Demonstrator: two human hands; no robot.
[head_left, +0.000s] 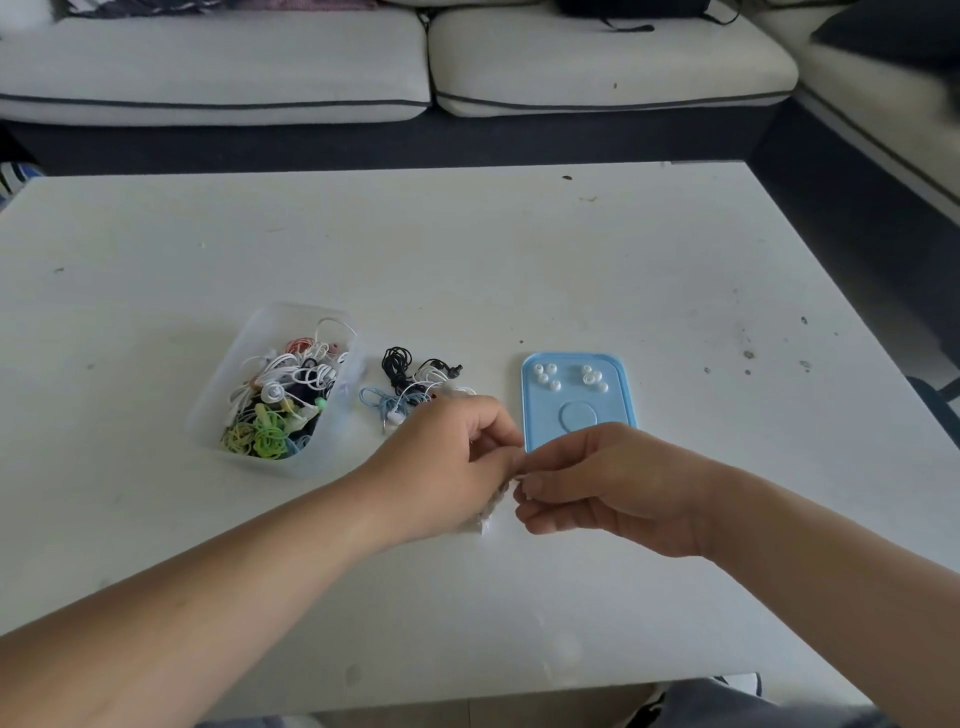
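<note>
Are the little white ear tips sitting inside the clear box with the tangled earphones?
No, the white ear tips lie on the blue lid, apart from the clear box.

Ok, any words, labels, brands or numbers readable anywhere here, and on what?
None readable: no print shows on the clear box, the blue lid, the ear tips, the loose earphones, the table or the white wad in the left hand.

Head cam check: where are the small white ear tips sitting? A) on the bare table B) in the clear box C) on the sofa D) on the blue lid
D: the ear tips lie in two loose clusters on the blue lid, to the right of the clear box of tangled earphones.
</note>
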